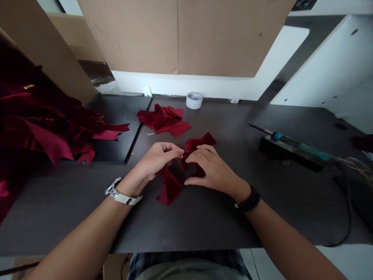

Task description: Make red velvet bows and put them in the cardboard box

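Note:
A dark red velvet ribbon bow [170,186] is held between my two hands above the dark table, one notched tail hanging toward me. The thumb and fingertips of my left hand [161,155] pinch it near the middle, where a small gold-coloured bit shows. My right hand [208,165] curls over the bow's right side, fingertips on the velvet and thumb apart below. Its palm hides part of the ribbon. Just beyond my hands lies a pile of cut red ribbon pieces [163,119].
A large heap of red ribbon bows [58,128] spreads over a black board [116,149] at left. A roll of white tape [194,101] stands at the back. At right, a soldering iron [297,146] rests on a black block, its cord trailing down. Cardboard [204,39] lines the back.

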{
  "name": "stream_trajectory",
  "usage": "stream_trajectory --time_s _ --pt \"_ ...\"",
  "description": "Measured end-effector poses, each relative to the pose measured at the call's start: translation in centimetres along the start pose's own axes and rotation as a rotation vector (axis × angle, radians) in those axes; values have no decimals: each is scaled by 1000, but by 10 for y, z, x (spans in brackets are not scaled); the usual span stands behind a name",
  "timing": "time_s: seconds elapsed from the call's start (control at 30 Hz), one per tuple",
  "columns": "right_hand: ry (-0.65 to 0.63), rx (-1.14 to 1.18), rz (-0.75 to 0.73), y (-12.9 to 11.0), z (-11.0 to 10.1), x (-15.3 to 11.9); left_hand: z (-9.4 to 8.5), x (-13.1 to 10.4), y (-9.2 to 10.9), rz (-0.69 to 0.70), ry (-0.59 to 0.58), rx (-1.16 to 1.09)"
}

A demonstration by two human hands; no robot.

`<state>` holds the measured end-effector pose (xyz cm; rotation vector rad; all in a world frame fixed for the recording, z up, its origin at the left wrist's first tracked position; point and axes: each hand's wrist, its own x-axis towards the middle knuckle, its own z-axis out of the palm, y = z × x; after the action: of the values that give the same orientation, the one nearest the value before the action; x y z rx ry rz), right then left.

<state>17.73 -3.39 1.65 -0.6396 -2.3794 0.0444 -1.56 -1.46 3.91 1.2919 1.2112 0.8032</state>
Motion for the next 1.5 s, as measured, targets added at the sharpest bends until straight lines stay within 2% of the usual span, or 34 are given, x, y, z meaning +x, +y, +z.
stream_trajectory --time_s 0.13,0.27,0.43,0.6,0.7,0.87,1.1,1.23,1.5 --pt "85 -149 -32 2 1 -1 0 -2 2 -118 -83 -117" --pt "180 -143 -77 0 1 -1 3 -4 4 -161 -123 -176" --pt "230 -36 -47 -3 -1 -1 12 -4 0 -7 -116 -105" --pt "234 105 179 -6 3 0 16 -3 -7 212 -85 38" --pt "257 277 307 -6 4 1 15 -3 -10 245 -138 46" --pt "204 539 503 -4 -1 4 13 -3 -10 244 -213 60" --pt "183 716 708 4 -2 2 15 -5 -7 415 -179 285" --pt "146 826 791 8 -2 1 11 -7 -6 445 -233 351" --pt "-53 767 867 10 -19 5 11 -6 -6 417 -252 349"
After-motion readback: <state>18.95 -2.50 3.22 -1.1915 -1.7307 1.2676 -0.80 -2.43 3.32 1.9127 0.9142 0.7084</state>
